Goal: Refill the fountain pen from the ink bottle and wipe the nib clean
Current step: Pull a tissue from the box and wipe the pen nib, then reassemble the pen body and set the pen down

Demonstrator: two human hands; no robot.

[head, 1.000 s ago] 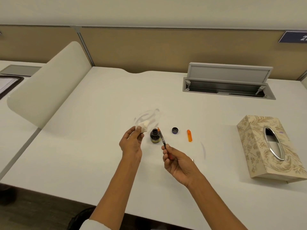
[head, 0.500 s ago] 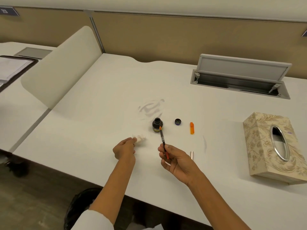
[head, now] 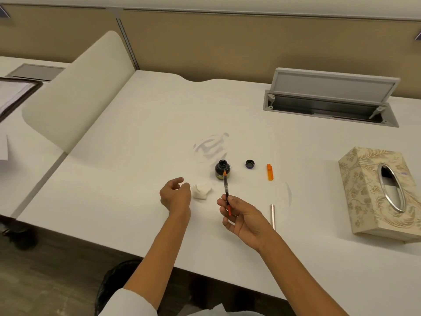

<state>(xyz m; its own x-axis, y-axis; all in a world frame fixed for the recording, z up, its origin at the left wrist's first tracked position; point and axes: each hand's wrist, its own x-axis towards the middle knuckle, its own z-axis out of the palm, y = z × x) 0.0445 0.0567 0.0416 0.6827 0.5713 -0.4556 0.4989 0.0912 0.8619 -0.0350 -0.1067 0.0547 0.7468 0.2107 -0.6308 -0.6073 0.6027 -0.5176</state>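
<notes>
**Tissue dropped, pen held over the ink**

Let go of since a second ago: the crumpled tissue (head: 201,190), then pinched up beside the bottle, now lying on the white counter (head: 141,137) just right of the left hand (head: 175,197). Left hand empty, fingers loosely curled and parted, close to the tissue but apart from it. Right hand (head: 241,216) pinching the fountain pen (head: 226,190) low on its dark barrel between thumb and fingertips — orange tip up and away, overlapping the front of the open ink bottle (head: 222,169) in this view; whether touching the glass, cannot tell. Bottle upright, uncapped, with its dark cap (head: 250,164) lying to the right, and an orange pen part (head: 269,172) just beyond that. A slim metallic tube (head: 272,216) flat on the counter just right of the right hand. Faint smears (head: 211,147) on the surface behind the bottle. Patterned tissue box (head: 382,192) well off to the right; open cable hatch (head: 330,99) at the back.
</notes>
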